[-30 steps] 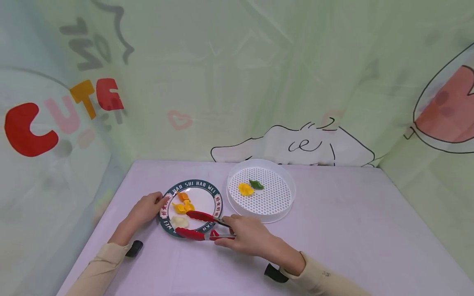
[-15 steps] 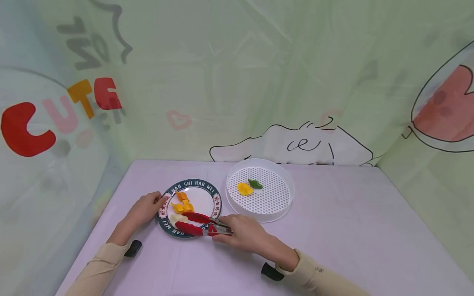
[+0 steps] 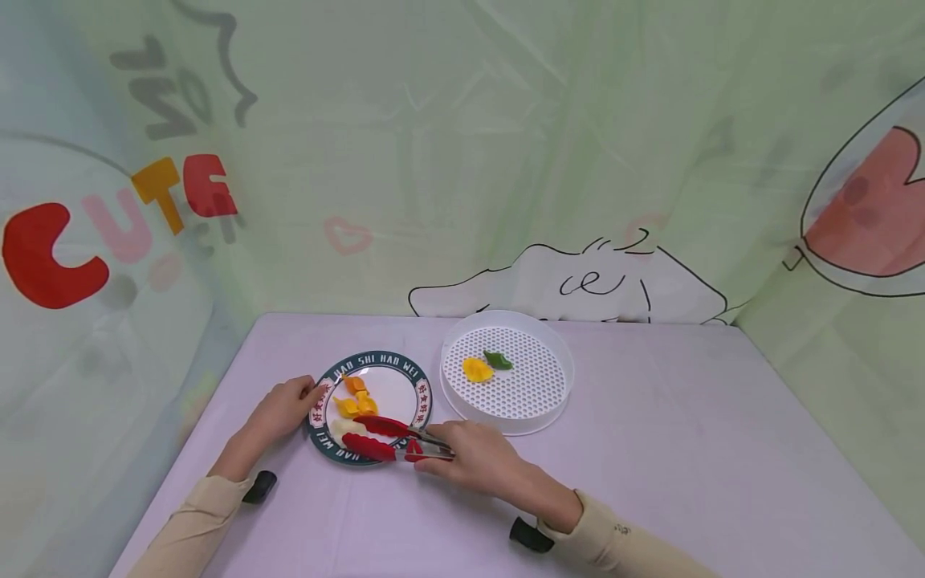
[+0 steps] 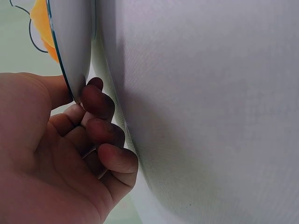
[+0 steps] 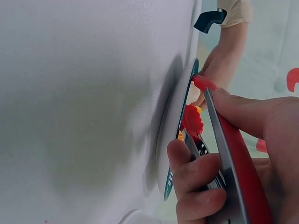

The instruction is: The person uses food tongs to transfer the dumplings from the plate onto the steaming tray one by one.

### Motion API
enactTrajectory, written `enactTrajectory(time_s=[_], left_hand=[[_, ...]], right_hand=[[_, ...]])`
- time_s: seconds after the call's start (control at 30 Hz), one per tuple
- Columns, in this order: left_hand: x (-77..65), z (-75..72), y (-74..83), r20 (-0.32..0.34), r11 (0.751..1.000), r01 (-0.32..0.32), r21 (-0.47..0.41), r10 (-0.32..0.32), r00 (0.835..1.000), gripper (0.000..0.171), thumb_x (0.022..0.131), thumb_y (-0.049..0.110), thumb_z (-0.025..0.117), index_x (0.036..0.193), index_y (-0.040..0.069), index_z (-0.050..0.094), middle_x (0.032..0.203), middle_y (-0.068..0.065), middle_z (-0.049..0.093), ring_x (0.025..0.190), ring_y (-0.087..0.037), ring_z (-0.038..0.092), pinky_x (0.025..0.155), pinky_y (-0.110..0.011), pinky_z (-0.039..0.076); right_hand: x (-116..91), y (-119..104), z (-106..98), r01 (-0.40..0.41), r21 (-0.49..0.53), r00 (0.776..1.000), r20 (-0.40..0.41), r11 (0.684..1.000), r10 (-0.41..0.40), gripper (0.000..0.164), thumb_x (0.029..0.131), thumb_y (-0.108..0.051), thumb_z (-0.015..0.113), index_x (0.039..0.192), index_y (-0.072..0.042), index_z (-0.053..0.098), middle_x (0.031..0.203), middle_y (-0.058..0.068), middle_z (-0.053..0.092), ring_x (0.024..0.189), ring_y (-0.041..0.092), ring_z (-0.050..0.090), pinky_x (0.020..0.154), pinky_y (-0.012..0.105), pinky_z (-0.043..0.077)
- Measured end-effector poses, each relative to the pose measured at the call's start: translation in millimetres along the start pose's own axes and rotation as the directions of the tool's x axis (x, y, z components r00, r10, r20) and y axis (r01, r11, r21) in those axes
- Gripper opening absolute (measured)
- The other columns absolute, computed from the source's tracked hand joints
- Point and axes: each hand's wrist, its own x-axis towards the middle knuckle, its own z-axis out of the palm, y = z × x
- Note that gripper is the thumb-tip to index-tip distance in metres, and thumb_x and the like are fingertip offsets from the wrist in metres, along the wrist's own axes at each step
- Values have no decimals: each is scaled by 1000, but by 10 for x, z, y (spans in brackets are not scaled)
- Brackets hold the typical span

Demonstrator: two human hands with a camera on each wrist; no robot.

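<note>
You get soft, even light all over, with only faint shadows beside the plate (image 3: 371,395). Nothing shines back at you. Away from the plate, the head picture bends at its edges. In your wrist pictures, things up close look blurry.

White perforated tray (image 3: 542,405) with yellow piece (image 3: 477,369) and green piece (image 3: 499,360), on lilac tablecloth (image 3: 686,449).
</note>
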Motion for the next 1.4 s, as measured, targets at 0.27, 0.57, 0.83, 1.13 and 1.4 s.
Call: enactTrajectory(time_s=[0.27,0.57,0.83,1.13,1.4], left_hand=[[18,7,-11,-2,1000,6,0,-6,1000,28,103,31,55,93,4,57,71,-5,51,70,-19,52,62,-28,42],[-12,4,18,-3,1000,7,-4,-7,1000,29,103,31,55,95,4,58,72,-6,52,71,-18,52,61,-29,42],[-8,3,19,-3,1000,-4,2,4,1000,29,104,31,54,94,4,57,72,-5,51,71,-18,51,61,-29,41],[-13,11,9,-1,1000,-7,2,7,1000,28,104,29,54,93,4,57,71,-5,50,69,-18,51,60,-30,40],[-12,8,13,-3,1000,-7,16,7,1000,28,104,29,53,94,3,57,71,-5,50,68,-18,50,60,-29,40]], right_hand=[[-37,-7,-32,18,-10,1000,-17,1000,-18,46,88,-47,74,122,-15,70,67,-10,50,63,6,44,54,20,32],[-129,-20,-129,20,-11,999,-30,1000,-20,49,88,-45,74,126,-14,69,73,-10,55,66,6,46,54,20,35],[-258,14,-243,1,-19,997,-82,1000,-3,51,88,-47,73,126,-13,69,96,-3,71,76,8,51,59,19,41],[-385,123,-378,-24,36,988,-151,999,29,53,88,-48,73,127,-14,67,113,1,72,88,10,59,65,18,49],[-495,196,-495,-77,28,973,-217,997,82,52,86,-47,75,127,-16,68,115,-1,72,91,11,61,66,20,51]])
